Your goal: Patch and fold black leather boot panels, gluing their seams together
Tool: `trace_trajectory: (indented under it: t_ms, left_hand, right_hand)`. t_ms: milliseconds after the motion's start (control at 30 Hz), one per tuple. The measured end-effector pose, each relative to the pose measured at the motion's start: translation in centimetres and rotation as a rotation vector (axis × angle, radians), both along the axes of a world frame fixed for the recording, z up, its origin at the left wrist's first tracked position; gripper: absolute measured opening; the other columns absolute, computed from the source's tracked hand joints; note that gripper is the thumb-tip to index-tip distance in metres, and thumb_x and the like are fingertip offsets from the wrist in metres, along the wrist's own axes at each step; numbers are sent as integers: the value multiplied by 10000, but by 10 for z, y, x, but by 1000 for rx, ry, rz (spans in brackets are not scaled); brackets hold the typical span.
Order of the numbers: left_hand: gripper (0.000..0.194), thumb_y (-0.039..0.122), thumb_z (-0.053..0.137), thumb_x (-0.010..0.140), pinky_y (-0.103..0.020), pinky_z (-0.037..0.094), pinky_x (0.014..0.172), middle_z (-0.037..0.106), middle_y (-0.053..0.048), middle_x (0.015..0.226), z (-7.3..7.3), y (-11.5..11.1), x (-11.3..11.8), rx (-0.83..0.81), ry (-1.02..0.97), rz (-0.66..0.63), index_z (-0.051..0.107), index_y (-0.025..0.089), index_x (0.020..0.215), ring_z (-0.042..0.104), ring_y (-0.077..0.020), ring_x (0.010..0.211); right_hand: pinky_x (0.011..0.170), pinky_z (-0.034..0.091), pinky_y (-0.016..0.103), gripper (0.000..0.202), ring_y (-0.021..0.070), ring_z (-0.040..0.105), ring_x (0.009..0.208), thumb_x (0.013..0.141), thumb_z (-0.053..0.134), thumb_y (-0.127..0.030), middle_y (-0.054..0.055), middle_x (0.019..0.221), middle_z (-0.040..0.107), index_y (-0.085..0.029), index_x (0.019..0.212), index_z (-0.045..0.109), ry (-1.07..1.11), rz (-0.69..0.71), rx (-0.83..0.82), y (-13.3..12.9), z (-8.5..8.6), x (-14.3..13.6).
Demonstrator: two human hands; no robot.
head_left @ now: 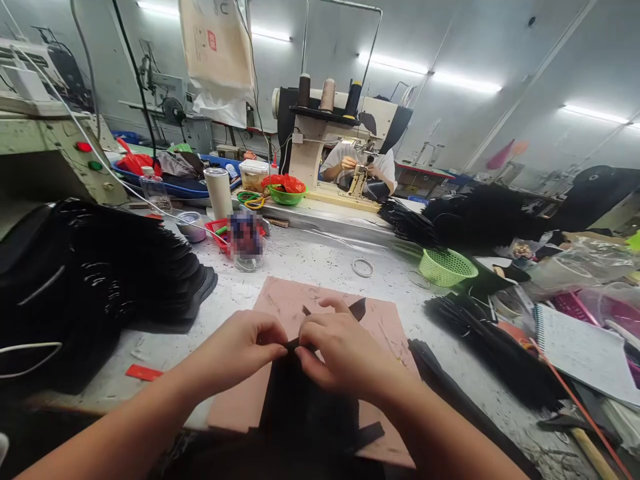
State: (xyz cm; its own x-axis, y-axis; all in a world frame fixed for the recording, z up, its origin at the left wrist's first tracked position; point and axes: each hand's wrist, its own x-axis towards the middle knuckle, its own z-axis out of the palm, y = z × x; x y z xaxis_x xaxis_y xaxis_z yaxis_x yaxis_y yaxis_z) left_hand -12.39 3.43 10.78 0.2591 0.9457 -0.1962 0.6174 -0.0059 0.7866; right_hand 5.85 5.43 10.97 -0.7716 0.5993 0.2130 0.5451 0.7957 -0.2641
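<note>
Room: a sewing workshop under strip lights, with a scuffed grey table [310,260] crowded at both sides.
Mat: a pink board [280,303] lies flat at the near edge, likely there as a work surface that keeps the piece off the littered top.
Black piece: a dark, matte, limp panel [305,400] lies on the mat straight ahead and hangs toward the person's lap; its top edge is raised between the two hands, and a thin black strip [357,309] pokes out behind the fingers.
Left hand: the left hand [240,350] has thumb and forefinger closed on the left end of that top edge, seemingly to hold it taut.
Right hand: the right hand [340,350] has its fingertips pinched on the same edge just beside the left, close enough for fine folding or lining up.
Left stack: a fanned pile of black cut pieces [100,267], within reach.
Right side: black strips [490,347], a green basket [447,267], a notebook [585,347].
Middle: a rubber ring [363,267], a jar [246,241].
Far: another person at a sewing machine [357,167].
</note>
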Motion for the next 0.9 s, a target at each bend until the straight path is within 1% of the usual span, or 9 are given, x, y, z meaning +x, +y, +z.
trace_trajectory:
  t_ms: [233,333,433,567,667,733,900]
  left_hand:
    - [114,239,517,639,-208,346,519,515,41,552,-1,0,4,-40,-20,-12,598,163,664,471,-111,559]
    - [153,231,493,650,-211,349,528,516,41,551,-1,0,5,-45,-15,-49,618,167,712,473,-113,557]
    - [183,200,463,661,-218,353,543,553,27,595,-1,0,7,36,61,-85,623,174,746,491,-121,581]
    - [146,243,474,719,-226,338,555,585,12,626,-2,0,7,174,231,-116,603,181,689,504,-128,602]
    - [166,241,465,750,-223,334,570,607,7,641,-3,1,6,214,277,-141,608,187,684,522,-127,623]
    - [175,225,456,756,-220,333,568,610,8,638,-3,1,5,221,282,-158,616,188,693,524,-125,618]
    - [196,189,432,758,-217,348,588,619,5,660,-2,2,6,238,266,-198,624,189,715,529,-126,638]
  right_hand:
    - [924,255,327,127,108,524,606,755,515,-178,-9,647,609,-154,640,563,6,-68,12,2,-1,2]
    - [909,263,323,132,105,518,596,767,504,-177,-8,650,611,-154,654,570,-8,-66,30,2,-1,2]
    - [930,246,338,143,111,526,608,781,490,-187,-5,653,611,-156,667,572,-21,-62,53,1,-2,2]
    - [979,201,366,142,124,552,657,789,468,-176,6,693,618,-153,693,570,-40,-79,55,1,1,3]
    - [1010,174,380,95,136,572,724,775,493,-193,16,765,623,-154,731,568,-54,-27,-2,-1,5,5]
    - [1017,181,388,83,145,580,769,774,485,-182,22,800,619,-153,744,557,-72,10,-30,-1,7,6]
    - [1017,207,413,143,180,572,889,815,398,-149,55,857,615,-157,773,535,-111,67,-33,0,7,6]
